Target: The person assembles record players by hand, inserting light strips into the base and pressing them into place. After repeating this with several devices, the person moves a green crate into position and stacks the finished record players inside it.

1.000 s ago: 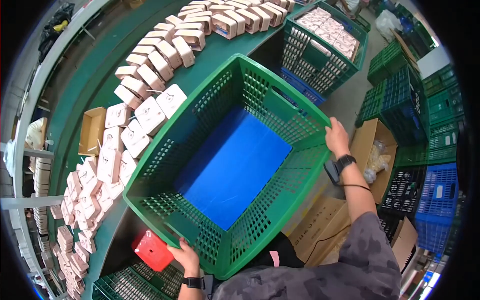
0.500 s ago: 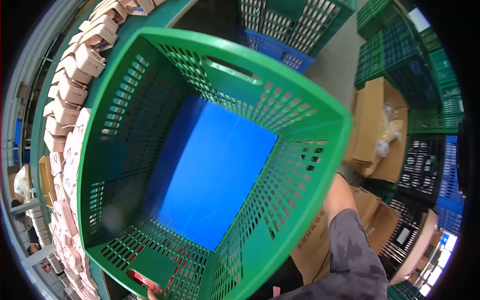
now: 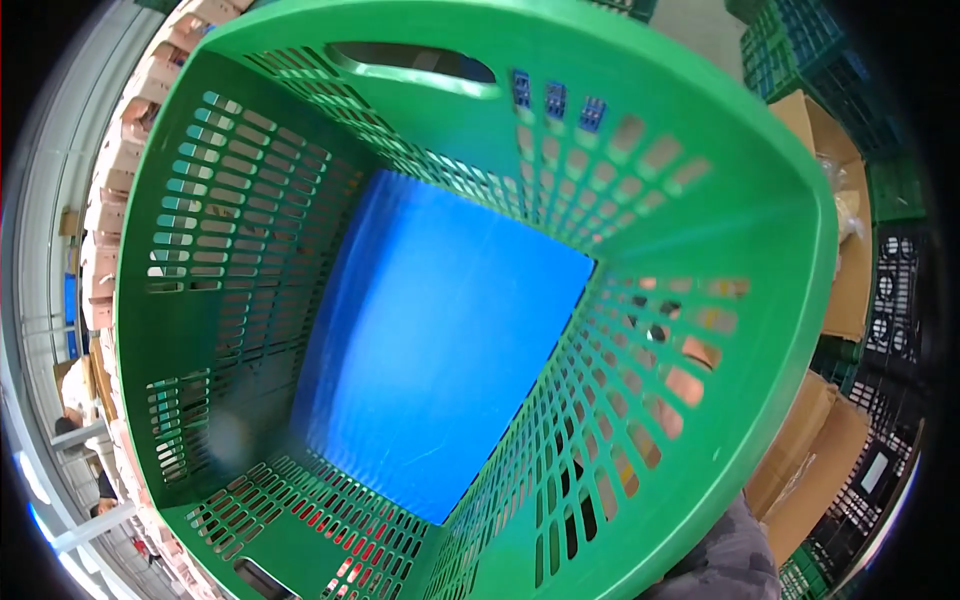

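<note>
A large green plastic crate (image 3: pixel 480 60) with slotted walls fills most of the view, tilted so that I look down into it. Its floor is covered by a flat blue sheet (image 3: pixel 450 340), and nothing else lies inside. Skin of my right arm or hand (image 3: pixel 684 386) shows through the slots of the right wall, on the crate's outer side; its fingers are hidden. My grey patterned right sleeve (image 3: pixel 728 560) comes out below the crate's right rim. My left hand does not show; the handle hole at the lower left shows no fingers.
Pale pink moulded parts (image 3: pixel 105 235) stand in a row along the left. Open cardboard boxes (image 3: pixel 850 260) are at the right, one with clear plastic bags inside. Stacked green crates (image 3: pixel 800 70) and black crates (image 3: pixel 890 300) stand farther right.
The green crate has come closer and covers more of the view, its rim reaching farther right and up. The fingers at its lower handle hole and my bare right forearm beside it have gone from sight.
</note>
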`<state>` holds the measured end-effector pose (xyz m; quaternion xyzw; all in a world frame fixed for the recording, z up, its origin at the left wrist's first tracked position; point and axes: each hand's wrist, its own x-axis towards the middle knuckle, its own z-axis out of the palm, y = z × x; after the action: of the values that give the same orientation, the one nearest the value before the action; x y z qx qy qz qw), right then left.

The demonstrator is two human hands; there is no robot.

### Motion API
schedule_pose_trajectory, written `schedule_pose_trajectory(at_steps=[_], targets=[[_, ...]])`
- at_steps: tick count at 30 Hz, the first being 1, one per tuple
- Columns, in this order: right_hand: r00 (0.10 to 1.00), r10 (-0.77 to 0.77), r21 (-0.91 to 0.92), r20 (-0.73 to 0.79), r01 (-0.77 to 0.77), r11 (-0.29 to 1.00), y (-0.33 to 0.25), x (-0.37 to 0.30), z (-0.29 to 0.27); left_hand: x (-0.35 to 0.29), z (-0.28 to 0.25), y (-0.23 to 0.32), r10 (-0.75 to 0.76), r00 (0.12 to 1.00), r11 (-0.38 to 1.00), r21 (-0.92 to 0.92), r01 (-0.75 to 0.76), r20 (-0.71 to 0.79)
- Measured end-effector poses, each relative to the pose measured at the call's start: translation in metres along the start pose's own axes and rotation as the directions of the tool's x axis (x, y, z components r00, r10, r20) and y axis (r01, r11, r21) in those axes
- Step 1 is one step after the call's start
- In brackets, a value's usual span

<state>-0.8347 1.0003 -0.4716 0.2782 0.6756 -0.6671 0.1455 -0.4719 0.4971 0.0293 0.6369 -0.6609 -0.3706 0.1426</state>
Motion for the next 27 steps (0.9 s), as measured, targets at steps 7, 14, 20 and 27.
schedule_pose_trajectory(at_steps=[7,14,20,27], targets=[[0.99,0.007,0.061,-0.142,0.001,0.998,0.013,-0.088,-0.057,0.064,-0.031,-0.007,0.108,0.98,0.971,0.192,-0.141,0.17],[0.975,0.021,0.146,-0.223,0.012,0.989,0.035,-0.157,-0.069,0.133,0.079,0.095,0.376,0.868,0.901,0.089,-0.424,0.325],[0.945,0.085,0.217,-0.317,-0.015,0.976,0.073,-0.246,-0.042,0.204,0.135,0.192,0.771,0.48,0.362,0.332,-0.871,0.419],[0.904,0.113,0.204,-0.412,-0.03,0.979,0.084,-0.31,-0.039,0.244,0.21,0.272,0.918,0.064,-0.174,0.544,-0.821,0.39]])
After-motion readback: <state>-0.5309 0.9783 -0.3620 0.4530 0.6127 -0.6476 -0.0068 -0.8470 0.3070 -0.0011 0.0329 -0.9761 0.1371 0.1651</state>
